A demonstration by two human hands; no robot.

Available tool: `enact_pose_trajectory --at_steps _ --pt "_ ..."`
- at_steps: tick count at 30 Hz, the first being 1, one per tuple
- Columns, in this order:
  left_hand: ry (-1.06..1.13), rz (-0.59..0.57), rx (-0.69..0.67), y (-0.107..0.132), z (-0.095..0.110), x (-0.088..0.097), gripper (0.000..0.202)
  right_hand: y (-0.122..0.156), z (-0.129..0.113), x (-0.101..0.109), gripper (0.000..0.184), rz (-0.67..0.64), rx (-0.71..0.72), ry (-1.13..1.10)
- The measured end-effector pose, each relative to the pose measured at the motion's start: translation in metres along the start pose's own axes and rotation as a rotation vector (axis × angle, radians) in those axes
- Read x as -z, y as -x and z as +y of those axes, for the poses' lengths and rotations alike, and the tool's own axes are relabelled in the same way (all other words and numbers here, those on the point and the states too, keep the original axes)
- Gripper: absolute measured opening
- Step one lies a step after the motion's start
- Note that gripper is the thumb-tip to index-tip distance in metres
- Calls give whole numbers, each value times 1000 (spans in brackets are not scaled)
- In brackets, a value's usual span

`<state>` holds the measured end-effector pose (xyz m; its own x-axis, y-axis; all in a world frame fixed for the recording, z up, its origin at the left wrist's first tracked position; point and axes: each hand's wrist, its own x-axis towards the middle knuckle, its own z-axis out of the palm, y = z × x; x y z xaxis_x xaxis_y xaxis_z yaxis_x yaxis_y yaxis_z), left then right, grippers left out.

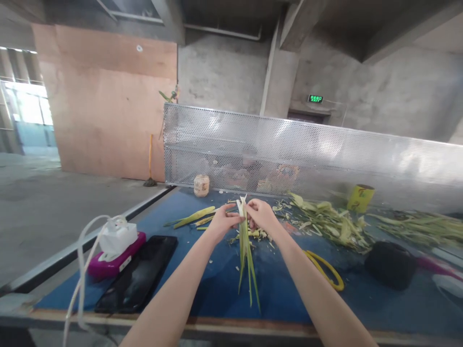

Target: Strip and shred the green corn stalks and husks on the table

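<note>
Over the middle of the blue table, both hands are at a bundle of long plant leaves [244, 246], pale whitish at the top and green at the narrow tips hanging down. My left hand [224, 221] grips the bundle from the left, thumb and fingers closed near its pale end. On the other side my right hand [261, 214] has its fingers curled in a pinch at the same pale end. Just behind and beneath lie scraps of leaf trimmings [257, 234]. To the left of the hands rest several yellow-green stalks [194, 218].
A large heap of leaves [329, 221] lies right, near a yellow can [360, 198], yellow ring [327, 270] and dark round object [390, 264]. At left are a phone [139, 274] and a white charger on a purple block [117, 255]. A perforated metal screen [224, 130] stands behind.
</note>
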<state>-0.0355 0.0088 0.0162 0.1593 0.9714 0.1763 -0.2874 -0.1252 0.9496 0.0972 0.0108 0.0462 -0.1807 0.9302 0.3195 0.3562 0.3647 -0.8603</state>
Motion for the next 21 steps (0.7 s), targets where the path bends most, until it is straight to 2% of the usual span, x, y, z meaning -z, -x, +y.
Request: enact_pose_trajectory --at_steps 4,10,14,16,18,21 --pt "-36 -41 18 1 -2 1 66 -7 1 2 21 -30 -2 114" --pt "-97 -25 55 3 -1 -1 58 -10 6 12 20 -74 8 96" --pt "-148 -37 78 3 -1 -3 55 -8 17 22 17 -53 52 134" --pt "-170 -55 98 3 -2 -3 55 -6 22 27 15 -22 156 270" --pt "-188 -77 123 3 -3 -3 56 -2 25 31 14 26 253 503" --pt "-195 -120 164 3 -5 -2 58 1 25 37 15 151 262 832"
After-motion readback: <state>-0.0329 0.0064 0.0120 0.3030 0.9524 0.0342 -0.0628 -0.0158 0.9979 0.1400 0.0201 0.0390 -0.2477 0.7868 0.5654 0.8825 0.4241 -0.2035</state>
